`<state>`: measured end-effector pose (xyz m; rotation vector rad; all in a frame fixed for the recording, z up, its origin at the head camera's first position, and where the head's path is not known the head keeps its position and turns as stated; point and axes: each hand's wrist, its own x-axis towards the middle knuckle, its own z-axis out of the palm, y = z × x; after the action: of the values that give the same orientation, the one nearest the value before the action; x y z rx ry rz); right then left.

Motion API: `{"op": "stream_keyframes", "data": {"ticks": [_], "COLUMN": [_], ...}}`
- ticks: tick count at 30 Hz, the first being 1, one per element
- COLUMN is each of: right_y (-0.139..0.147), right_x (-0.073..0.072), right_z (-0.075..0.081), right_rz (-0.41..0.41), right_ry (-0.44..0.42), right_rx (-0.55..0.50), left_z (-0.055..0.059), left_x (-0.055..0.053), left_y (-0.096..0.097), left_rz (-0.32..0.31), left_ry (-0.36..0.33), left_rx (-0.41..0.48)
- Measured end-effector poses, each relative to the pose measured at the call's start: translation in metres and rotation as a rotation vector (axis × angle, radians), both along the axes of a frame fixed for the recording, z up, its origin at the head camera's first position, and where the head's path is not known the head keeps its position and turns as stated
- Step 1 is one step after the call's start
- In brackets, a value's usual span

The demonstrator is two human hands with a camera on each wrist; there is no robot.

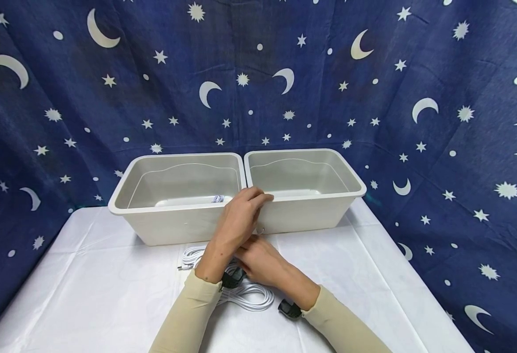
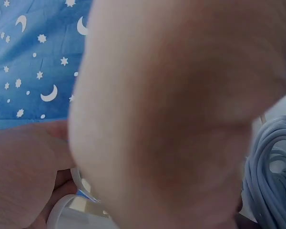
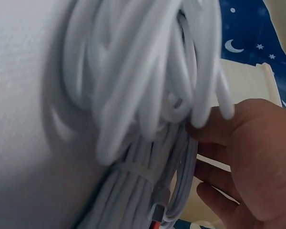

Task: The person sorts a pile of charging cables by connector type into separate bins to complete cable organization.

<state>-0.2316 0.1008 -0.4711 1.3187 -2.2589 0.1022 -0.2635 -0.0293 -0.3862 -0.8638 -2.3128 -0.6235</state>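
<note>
My left hand [image 1: 242,213] reaches across to where the two bins meet, its fingers at the near corner of the right bin [image 1: 298,213]. Its palm and what lies under the fingers are hidden. Below it, my right hand [image 1: 260,260] passes under the left wrist. In the right wrist view, the thumb and curled fingers of that hand pinch the side of a tied bundle of white cable [image 3: 128,191]. Thick loose white cable loops [image 3: 138,71] hang close in front of it. On the table lies a coiled white cable [image 1: 251,296], partly covered by the arms.
The left bin [image 1: 161,223] stands beside the right one, with a small blue-and-white item [image 1: 217,198] inside. Another white cable coil [image 1: 192,257] with a plug end lies before it. A white cloth [image 1: 99,294] covers the table. A starry curtain [image 1: 258,98] hangs behind.
</note>
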Motion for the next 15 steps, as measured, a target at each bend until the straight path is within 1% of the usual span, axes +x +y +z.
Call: {"op": "stream_keyframes", "data": {"ticks": [3,9,15], "right_y": [-0.0005,-0.0012,-0.0022], "right_x": [-0.0007,-0.0008,-0.0015], "right_z": [-0.0026,-0.0051,-0.0088], "right_rz": [0.002,-0.002,0.004], "right_ry": [0.012,-0.003,0.004], "right_rx": [-0.004,-0.011,-0.034], "left_z": [0.0,-0.0004,-0.0008], "left_x": [-0.0002,-0.0007,-0.0008], "left_y": [0.0,-0.0003,-0.0004], "left_rz": [0.002,-0.005,-0.012], "left_ry": [0.004,0.017,0.016], "left_rx": [0.0,-0.002,0.005]}}
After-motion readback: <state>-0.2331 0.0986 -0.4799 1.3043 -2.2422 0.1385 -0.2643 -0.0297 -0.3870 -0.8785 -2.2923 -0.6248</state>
